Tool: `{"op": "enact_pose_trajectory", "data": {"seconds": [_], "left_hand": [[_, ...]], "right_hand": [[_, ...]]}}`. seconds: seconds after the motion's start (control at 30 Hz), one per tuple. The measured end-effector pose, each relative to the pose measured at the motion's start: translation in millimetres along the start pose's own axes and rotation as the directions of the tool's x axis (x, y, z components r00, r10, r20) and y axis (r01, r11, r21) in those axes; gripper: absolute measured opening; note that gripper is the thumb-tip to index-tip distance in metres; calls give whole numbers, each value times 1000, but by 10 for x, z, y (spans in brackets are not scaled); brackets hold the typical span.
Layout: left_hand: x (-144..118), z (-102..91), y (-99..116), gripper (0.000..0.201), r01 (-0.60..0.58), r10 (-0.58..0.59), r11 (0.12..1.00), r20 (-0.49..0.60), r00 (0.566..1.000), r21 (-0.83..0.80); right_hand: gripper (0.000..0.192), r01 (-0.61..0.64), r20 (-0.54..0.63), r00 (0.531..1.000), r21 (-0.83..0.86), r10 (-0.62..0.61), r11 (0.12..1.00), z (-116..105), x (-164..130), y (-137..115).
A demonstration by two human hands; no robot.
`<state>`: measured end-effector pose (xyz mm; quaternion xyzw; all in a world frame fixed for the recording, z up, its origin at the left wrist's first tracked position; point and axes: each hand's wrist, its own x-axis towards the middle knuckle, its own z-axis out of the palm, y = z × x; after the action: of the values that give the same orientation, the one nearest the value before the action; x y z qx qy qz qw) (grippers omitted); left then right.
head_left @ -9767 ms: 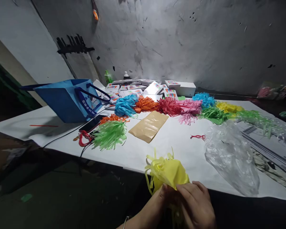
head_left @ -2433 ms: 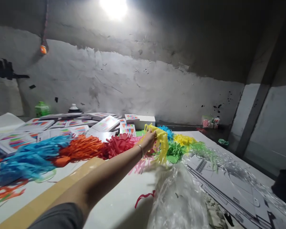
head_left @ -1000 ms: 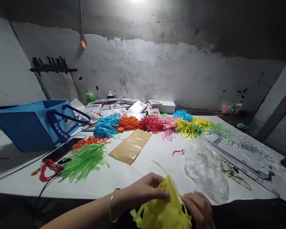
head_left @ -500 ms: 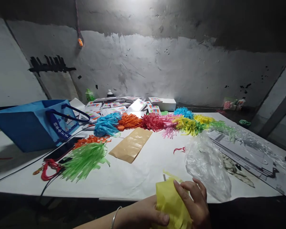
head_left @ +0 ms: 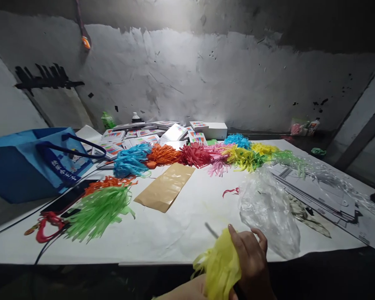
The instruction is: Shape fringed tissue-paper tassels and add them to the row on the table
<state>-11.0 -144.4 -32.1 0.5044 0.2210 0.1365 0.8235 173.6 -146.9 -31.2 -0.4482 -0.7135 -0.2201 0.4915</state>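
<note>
A yellow fringed paper tassel (head_left: 220, 266) hangs over the near table edge at the bottom centre. My right hand (head_left: 251, 260) grips its right side, fingers curled over the top. Only a sliver of my left hand (head_left: 187, 292) shows at the bottom edge, under the tassel and holding it from below. On the white table cover (head_left: 181, 233) beyond lies a row of finished tassels: blue (head_left: 131, 160), orange (head_left: 162, 154), red (head_left: 195, 154), pink (head_left: 217, 166) and yellow-green (head_left: 242, 158).
A crumpled clear plastic bag (head_left: 265, 208) lies just right of my hands. A tan packet (head_left: 164, 187) sits mid-table, a green tassel (head_left: 96, 210) and a phone (head_left: 68, 196) to the left, beside a blue tote bag (head_left: 28, 160). Printed boxes (head_left: 162, 131) are stacked against the wall.
A yellow tassel was laid in the far row, then another yellow piece taken up at the near edge. In the last half second it has been bunched tighter and my left hand has dropped lower.
</note>
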Motion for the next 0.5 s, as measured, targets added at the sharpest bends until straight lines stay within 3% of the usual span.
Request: {"op": "enact_pose_trajectory", "data": {"seconds": [0.1,0.17,0.23,0.37,0.43,0.5], "left_hand": [[-53,-15,148,36,72,-85,990,-105,991,-118],[-64,-56,370,29,118,-133,984,-112,985,-136],[-77,-120,656,25,136,-142,989,-104,984,-63],[-207,-294,1201,30,125,-97,979,-174,980,160],[-343,-427,1380,32,148,-86,959,-249,965,243],[-517,-620,1477,32,222,-102,910,-330,939,350]], "right_hand": [[31,-28,-11,1000,-28,28,999,-55,67,263],[25,-37,-24,999,-48,36,998,-203,177,442],[22,2,-39,999,-109,-6,994,-430,316,560],[22,232,16,971,-310,-239,922,-781,462,550],[25,314,121,949,-284,-291,906,-725,387,466],[32,359,205,925,-192,-321,913,-495,230,361]]}}
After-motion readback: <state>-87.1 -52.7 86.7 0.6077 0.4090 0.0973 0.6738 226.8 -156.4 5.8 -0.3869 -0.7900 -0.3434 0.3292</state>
